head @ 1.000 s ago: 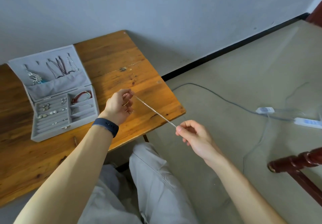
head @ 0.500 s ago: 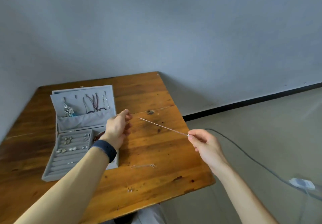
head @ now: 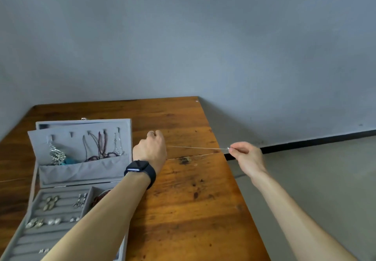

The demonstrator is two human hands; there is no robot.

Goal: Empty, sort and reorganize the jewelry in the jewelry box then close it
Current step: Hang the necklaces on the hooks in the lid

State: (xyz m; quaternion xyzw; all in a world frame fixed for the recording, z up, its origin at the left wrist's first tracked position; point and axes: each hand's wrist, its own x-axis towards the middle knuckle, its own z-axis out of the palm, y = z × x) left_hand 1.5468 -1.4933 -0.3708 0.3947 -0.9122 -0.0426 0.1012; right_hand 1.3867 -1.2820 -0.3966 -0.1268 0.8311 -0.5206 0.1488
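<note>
A thin silver chain (head: 195, 148) is stretched taut between my two hands above the wooden table (head: 189, 199). My left hand (head: 150, 149) grips one end just right of the open grey jewelry box (head: 67, 177). My right hand (head: 245, 157) pinches the other end past the table's right edge. The box lid stands upright with several necklaces (head: 97, 147) hanging on hooks above a pocket. Several earrings (head: 50, 201) sit in the padded rows of the tray. My left forearm hides the tray's right compartments.
The table stands in a corner against a grey wall (head: 183, 37). A black skirting strip (head: 305, 142) runs along the floor (head: 315, 179) at the right. A dark watch (head: 140, 169) is on my left wrist.
The camera has tilted up and the view has swung left. Both hands have moved toward the box lid with the chain still stretched between them, now nearly level.
</note>
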